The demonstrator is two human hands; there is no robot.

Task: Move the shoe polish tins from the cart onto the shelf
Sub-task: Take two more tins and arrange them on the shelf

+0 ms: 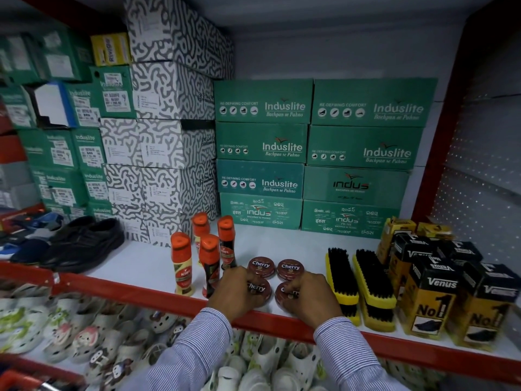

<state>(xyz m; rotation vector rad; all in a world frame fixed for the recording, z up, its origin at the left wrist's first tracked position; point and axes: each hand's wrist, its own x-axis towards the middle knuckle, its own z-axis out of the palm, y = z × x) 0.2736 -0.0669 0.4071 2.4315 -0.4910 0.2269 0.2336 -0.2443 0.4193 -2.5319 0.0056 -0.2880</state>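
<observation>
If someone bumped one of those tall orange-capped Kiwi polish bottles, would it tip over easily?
Probably yes. The front Kiwi bottle is tall and narrow on a small base, so a sideways knock could topple it. It stands close to the shelf's red front edge, so it might fall off. The neighbouring bottles stand near enough that one could knock another.
</observation>
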